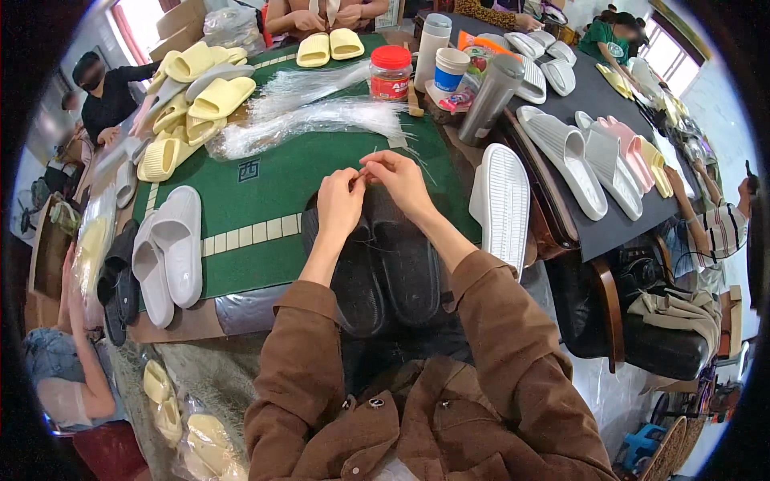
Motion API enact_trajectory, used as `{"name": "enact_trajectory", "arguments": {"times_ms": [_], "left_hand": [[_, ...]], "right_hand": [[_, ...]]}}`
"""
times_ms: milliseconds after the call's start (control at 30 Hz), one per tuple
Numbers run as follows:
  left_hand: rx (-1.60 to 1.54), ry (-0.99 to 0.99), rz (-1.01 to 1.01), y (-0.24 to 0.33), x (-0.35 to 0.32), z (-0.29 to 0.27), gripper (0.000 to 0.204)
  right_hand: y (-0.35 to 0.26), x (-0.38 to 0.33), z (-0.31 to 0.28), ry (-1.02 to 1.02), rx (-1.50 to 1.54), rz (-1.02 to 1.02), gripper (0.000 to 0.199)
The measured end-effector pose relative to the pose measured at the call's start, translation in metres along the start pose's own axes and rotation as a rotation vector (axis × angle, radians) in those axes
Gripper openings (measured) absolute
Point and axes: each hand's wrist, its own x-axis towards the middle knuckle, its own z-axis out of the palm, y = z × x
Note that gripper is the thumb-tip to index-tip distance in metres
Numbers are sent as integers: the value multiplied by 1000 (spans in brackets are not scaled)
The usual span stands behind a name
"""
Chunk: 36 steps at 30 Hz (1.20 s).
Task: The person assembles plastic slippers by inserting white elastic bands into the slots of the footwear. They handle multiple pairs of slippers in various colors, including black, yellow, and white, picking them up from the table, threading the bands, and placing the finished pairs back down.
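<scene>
Green felt table [273, 184], crowded workshop; both hands [373, 188] pinch thin clear strand [375, 160] over black slippers [385, 272].

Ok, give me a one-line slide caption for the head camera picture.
Both hands, left hand and right hand, pinch a thin clear strand over a pair of black slippers on a green table mat.

Two black slippers [385, 272] lie sole-up under the person's two hands, the left hand [340, 202] and the right hand [401, 180]. At the table's left edge sit two pale grey slippers [168, 256]. Two yellow slippers [329, 46] rest at the far edge. One red-lidded jar [391, 72], one paper cup [449, 69] and one steel tumbler [491, 96] stand together. The yellow heap [188, 104] holds perhaps eight slippers; the view there is too crowded to count surely.
</scene>
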Motion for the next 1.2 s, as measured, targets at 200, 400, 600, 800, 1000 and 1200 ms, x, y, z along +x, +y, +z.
{"name": "enact_trajectory", "arguments": {"times_ms": [200, 400, 600, 800, 1000, 1200], "left_hand": [[0, 22, -15, 4, -1, -1, 14], [36, 39, 8, 6, -2, -2, 13], [71, 7, -11, 4, -4, -2, 12], [81, 29, -8, 3, -4, -2, 15], [65, 7, -41, 2, -4, -2, 13], [103, -2, -31, 4, -6, -2, 14]], "right_hand": [[-6, 1, -6, 53, 57, 22, 20], [-9, -2, -8, -119, -67, 89, 24], [-7, -1, -9, -3, 56, 55, 20], [-9, -1, -5, -149, -246, 48, 25], [-15, -4, -7, 209, -94, -10, 24], [-56, -3, -20, 403, 340, -173, 25]]}}
